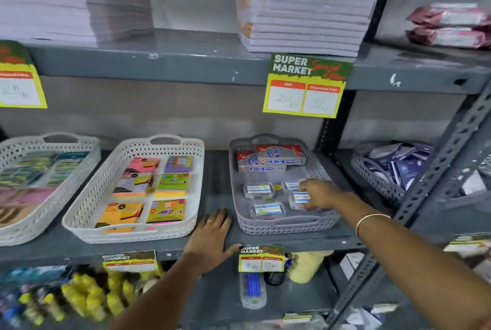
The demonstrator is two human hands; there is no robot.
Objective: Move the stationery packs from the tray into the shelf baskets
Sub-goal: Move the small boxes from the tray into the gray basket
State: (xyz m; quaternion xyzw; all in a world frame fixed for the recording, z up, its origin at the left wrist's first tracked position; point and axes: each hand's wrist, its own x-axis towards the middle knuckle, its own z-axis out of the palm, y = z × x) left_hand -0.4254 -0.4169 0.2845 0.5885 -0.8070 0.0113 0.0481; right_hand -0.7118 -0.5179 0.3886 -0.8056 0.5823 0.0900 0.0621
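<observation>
1. Grey shelf (pixel 159 247): the grey basket (pixel 285 226) sits near its front edge.
2. Left hand (pixel 212 239): flat on the shelf's front edge, fingers spread, empty.
3. Right hand (pixel 318 194): fingers clamped on a small clear pack (pixel 300 198), low over the basket's right side.

Grey metal shelf (pixel 218 170) carries four perforated baskets side by side: two white baskets (pixel 47 223) (pixel 106 196) to the left, two grey baskets (pixel 287 226) (pixel 372 173) to the right. My left hand (pixel 212 239) rests flat on the shelf's front edge, between the second white basket and the first grey one.
</observation>
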